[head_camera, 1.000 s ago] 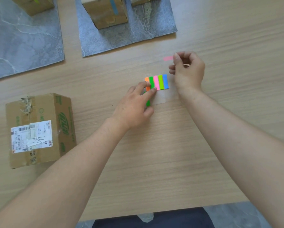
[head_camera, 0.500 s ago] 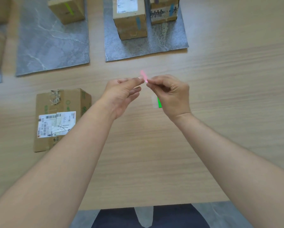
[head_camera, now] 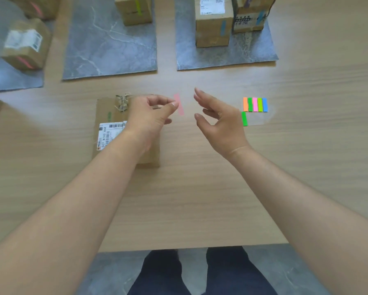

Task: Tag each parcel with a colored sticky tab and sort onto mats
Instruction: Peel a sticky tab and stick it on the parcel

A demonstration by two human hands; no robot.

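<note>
Pink tab (head_camera: 179, 104), blurred, passed into left hand (head_camera: 151, 116)

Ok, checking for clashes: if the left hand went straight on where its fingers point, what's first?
Likely the fingers of the right hand, beyond the pink tab the left hand pinches; depth is unclear.

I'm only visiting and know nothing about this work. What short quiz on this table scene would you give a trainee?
1. True or false: the right hand holds the pink tab.
2. Which tab colour marks the tall parcel on the right mat? A pink, B blue, C orange.
3. How many parcels show on the middle mat?

Key
1. False: the left hand pinches the pink tab, and the right hand is open.
2. B.
3. One, the green-tagged parcel.
</note>
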